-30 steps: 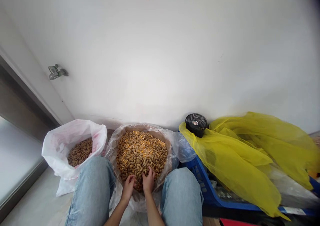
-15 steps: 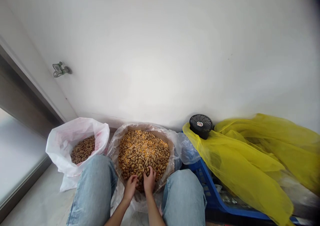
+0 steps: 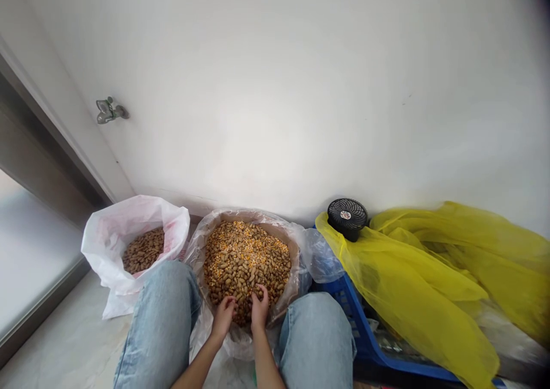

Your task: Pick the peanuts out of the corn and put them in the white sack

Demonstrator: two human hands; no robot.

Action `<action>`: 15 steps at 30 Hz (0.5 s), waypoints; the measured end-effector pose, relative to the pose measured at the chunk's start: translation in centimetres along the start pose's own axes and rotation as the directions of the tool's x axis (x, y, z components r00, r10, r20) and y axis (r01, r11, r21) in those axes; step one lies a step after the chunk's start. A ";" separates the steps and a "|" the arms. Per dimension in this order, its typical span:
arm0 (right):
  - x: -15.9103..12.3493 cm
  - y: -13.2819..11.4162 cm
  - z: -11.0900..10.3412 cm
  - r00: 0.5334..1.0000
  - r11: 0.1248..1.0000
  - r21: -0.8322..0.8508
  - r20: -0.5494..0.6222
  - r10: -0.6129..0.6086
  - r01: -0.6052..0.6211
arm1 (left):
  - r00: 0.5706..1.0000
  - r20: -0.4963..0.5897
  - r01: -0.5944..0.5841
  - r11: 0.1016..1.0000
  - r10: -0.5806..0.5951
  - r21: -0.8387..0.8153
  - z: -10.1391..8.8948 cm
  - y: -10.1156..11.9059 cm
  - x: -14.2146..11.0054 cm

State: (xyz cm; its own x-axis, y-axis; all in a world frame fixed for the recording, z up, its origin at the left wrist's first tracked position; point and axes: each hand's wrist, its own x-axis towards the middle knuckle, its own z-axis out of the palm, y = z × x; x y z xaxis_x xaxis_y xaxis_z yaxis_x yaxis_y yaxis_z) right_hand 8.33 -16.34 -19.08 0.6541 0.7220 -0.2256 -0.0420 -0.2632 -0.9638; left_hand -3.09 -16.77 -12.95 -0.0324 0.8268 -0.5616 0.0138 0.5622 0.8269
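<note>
A clear plastic bag (image 3: 195, 237) stands open between my knees, filled with in-shell peanuts (image 3: 243, 277) and loose yellow corn kernels (image 3: 268, 246). At the near side of the heap, my left hand (image 3: 225, 315) has its fingers curled together; whatever they hold is too small to make out. Close beside it, my right hand (image 3: 259, 307) dips to the heap with thumb and fingers closed on what looks like a peanut. To the left, a white woven sack (image 3: 101, 237) stands open with more peanuts (image 3: 145, 251) inside, apart from both hands.
On the right, a blue plastic crate (image 3: 365, 334) lies under yellow netting (image 3: 408, 280), with a small black fan (image 3: 347, 218) on top. A tap (image 3: 110, 110) sticks out of the white wall (image 3: 275, 102) behind. My knees (image 3: 318, 334) flank the bag.
Both hands shift slightly over the near side of the heap, the left one a little up and left. The view has tilted slightly.
</note>
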 end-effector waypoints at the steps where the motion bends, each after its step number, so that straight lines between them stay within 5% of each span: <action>1: -0.2 -0.3 -0.1 0.999 0.998 0.038 0.022 0.047 -0.048 | 1.000 0.001 0.000 1.000 0.000 -0.003 0.0 0.0 0.0; 5: -1.0 -1.6 -0.4 0.987 0.959 0.238 0.076 0.139 -0.154 | 1.000 -0.005 0.015 1.000 -0.015 -0.027 -0.1 0.0 0.0; 9: -2.2 -3.4 -0.4 0.973 0.822 0.520 0.138 0.187 -0.231 | 0.999 -0.034 0.037 0.995 -0.040 -0.088 -0.1 0.2 0.0; 15: -4.1 -6.5 0.0 0.868 0.604 0.643 0.460 0.187 -0.471 | 0.990 0.116 0.122 0.894 -0.079 -0.431 -0.2 0.9 -0.6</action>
State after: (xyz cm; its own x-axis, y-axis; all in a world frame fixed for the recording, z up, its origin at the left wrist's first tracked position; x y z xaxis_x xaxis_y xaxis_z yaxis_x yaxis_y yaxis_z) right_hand 5.90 -17.62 -11.87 0.2130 0.8716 -0.4415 -0.8188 -0.0873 -0.5674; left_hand -3.23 -16.80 -11.84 0.0825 0.7761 -0.6252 -0.4225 0.5954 0.6834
